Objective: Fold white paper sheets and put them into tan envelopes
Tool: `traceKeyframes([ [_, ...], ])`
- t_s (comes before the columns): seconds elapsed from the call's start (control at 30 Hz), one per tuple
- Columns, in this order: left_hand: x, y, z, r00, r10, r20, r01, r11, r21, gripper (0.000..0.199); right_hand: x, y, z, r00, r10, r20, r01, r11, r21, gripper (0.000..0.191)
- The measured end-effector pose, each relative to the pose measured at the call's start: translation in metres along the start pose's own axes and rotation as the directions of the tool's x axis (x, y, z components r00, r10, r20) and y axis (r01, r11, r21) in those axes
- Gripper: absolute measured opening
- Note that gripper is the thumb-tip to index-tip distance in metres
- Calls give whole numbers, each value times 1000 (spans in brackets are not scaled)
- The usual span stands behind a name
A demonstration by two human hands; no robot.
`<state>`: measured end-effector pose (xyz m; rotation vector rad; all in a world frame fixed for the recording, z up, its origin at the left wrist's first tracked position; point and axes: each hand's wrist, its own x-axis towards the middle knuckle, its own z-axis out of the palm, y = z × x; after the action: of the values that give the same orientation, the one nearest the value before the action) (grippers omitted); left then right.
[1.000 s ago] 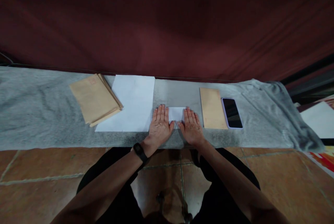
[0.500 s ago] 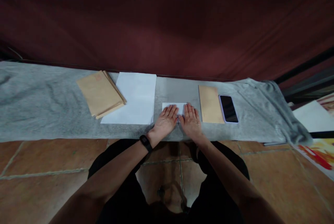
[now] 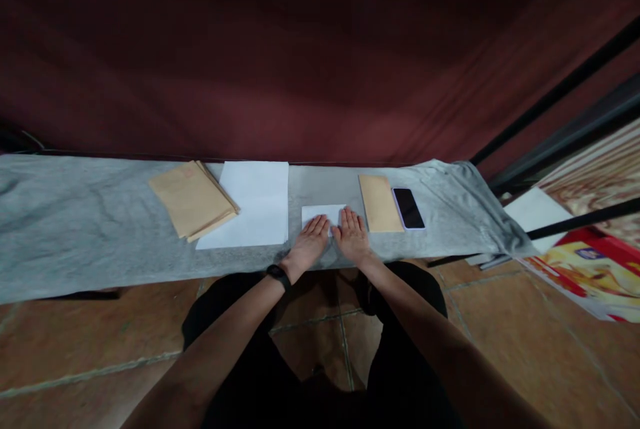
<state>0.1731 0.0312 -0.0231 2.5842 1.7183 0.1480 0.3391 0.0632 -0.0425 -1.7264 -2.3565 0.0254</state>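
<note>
Left hand (image 3: 310, 242) and right hand (image 3: 353, 240) rest flat, gripping nothing, on small white paper (image 3: 320, 211), seemingly folded; large sheets (image 3: 260, 202) at left lie unfolded.

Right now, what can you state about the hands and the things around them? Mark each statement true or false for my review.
1. The left hand and right hand both touch the small white paper. True.
2. The black wristband is on the right arm. False: it is on the left.
3. The phone lies right of a brown envelope. True.
4. The envelope stack lies beneath the large white paper. False: it lies partly on top.
</note>
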Motion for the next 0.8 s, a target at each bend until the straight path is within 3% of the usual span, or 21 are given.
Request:
traceKeyframes([
  [0.17, -20, -2, 5, 996, -56, -73, 53, 998, -43, 67, -9, 5, 2, 1000, -11, -21, 11, 1000, 5, 63],
  [0.33, -35, 8, 3, 993, -103, -48, 102, 994, -30, 77, -19, 8, 2, 999, 28, -34, -28, 1000, 8, 66],
  [0.53, -46, 6, -8, 989, -144, -30, 144, 990, -12, 67, -22, 8, 0, 997, 46, -67, -43, 998, 49, 64],
  [0.67, -32, 1, -18, 985, -159, -72, 157, 987, -24, 58, -13, 16, -5, 999, 37, -33, -34, 994, 101, 59],
  [0.8, 1, 7, -17, 987, -128, -98, 120, 989, -83, 57, 6, 17, -10, 997, -77, 22, 72, 983, 170, 56],
])
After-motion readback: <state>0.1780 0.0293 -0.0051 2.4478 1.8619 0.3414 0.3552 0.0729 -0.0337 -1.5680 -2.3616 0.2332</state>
